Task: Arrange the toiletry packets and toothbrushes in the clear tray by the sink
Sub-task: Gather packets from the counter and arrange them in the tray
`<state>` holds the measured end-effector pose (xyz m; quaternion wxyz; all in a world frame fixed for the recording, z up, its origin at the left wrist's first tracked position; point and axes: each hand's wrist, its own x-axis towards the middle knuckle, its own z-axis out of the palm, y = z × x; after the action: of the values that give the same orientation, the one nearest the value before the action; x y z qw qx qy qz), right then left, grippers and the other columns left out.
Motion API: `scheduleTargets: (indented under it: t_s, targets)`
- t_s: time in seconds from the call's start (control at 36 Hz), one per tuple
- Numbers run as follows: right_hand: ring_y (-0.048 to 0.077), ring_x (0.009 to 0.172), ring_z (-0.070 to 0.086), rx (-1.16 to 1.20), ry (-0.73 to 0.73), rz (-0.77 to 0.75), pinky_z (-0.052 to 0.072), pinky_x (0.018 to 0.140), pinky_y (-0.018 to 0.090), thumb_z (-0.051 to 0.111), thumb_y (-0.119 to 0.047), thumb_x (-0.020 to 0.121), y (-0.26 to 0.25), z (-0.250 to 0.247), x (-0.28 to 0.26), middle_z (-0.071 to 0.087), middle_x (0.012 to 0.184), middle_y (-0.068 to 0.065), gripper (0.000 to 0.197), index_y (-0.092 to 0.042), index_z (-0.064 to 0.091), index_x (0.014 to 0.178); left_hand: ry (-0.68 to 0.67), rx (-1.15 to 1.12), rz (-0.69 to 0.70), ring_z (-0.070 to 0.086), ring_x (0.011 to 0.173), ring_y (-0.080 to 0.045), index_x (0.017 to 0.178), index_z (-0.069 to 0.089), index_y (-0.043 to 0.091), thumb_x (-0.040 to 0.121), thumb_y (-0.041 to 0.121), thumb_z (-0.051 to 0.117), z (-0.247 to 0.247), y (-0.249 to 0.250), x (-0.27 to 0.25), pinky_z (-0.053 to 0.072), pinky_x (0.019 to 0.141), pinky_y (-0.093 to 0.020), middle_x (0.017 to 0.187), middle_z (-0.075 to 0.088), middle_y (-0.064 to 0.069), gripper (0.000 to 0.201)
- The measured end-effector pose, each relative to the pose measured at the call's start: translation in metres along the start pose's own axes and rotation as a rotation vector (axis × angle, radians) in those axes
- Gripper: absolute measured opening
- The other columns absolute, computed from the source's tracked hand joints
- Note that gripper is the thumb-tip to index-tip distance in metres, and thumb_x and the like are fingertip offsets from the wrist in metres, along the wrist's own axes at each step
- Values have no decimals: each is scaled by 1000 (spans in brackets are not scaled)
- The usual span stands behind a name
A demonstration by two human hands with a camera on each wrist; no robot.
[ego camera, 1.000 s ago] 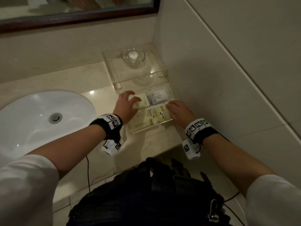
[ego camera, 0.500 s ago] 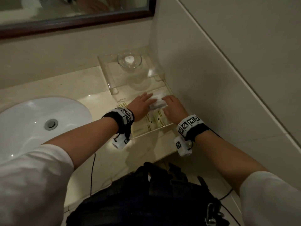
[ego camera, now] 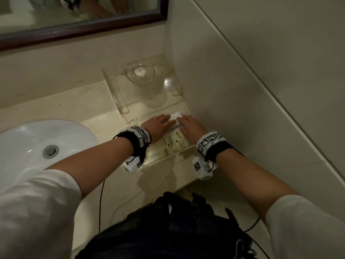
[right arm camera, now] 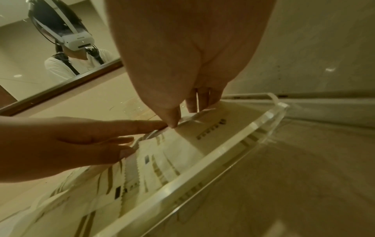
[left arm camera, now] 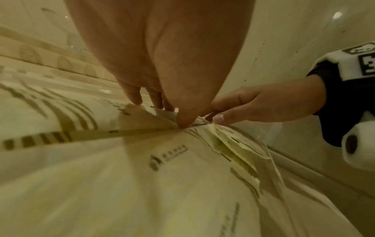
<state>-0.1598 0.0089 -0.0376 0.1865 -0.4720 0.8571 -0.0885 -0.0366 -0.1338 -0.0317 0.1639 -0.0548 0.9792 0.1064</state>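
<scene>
Currently, step: squaring the white packet (ego camera: 176,116) at the far end of the clear tray (ego camera: 169,157).
Left hand (ego camera: 158,124): fingers extended, flat on packets.
Right hand (ego camera: 192,126): fingertips pressing packet edge, no firm hold evident.
Next move, judged: light inward nudges, aligning edges.

Pale stone counter (ego camera: 80,101), inset white sink (ego camera: 37,146), clear tray (ego camera: 169,156) and clear riser (ego camera: 119,86) resting on it

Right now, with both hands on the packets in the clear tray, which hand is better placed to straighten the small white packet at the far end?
Probably the right hand. Its fingertips lie on the small white packet at the wall side of the clear tray, while the left hand lies flat over the yellow packets.
</scene>
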Motion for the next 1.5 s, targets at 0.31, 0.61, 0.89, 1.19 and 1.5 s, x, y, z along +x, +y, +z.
scheduleTargets:
  t_s: [0.31,0.61,0.89,1.19,1.5]
  targets:
    - [24,113,48,173,147,3,39,98,32,47,-6,91,13,-15,-29,47,125,11,31,-7,53,122,363,-438,-129,42,128,-28,133,50,13,90,8,53,3,-22,-27,32,108,-35,139,45,-12,44]
    - [27,75,59,353,-20,324,50,70,38,44,-20,96,25,-14,-63,60,83,10,10,-12,48,91,594,-962,-653,57,96,-28,106,62,10,82,8,64,34,-53,-75,49,89,-40,113,57,-16,24]
    - [23,51,59,768,-182,669,51,50,30,39,-19,100,12,-8,-74,58,69,13,20,-2,49,95,316,-1307,-772,55,58,-21,76,58,4,88,18,63,44,-35,-95,55,55,-28,71,58,-13,20]
    - [17,27,54,963,-134,876,37,27,15,34,-18,101,7,-1,-64,54,68,15,33,0,45,75,90,-1187,-766,71,84,-29,102,64,-1,88,11,59,38,-16,-100,59,80,-42,93,72,-18,20]
    - [11,23,47,1099,-106,887,30,29,10,32,-17,100,8,4,-67,48,65,12,35,-3,44,70,89,-1007,-765,72,69,-28,110,57,5,87,11,51,40,-12,-96,61,62,-42,95,71,-15,25]
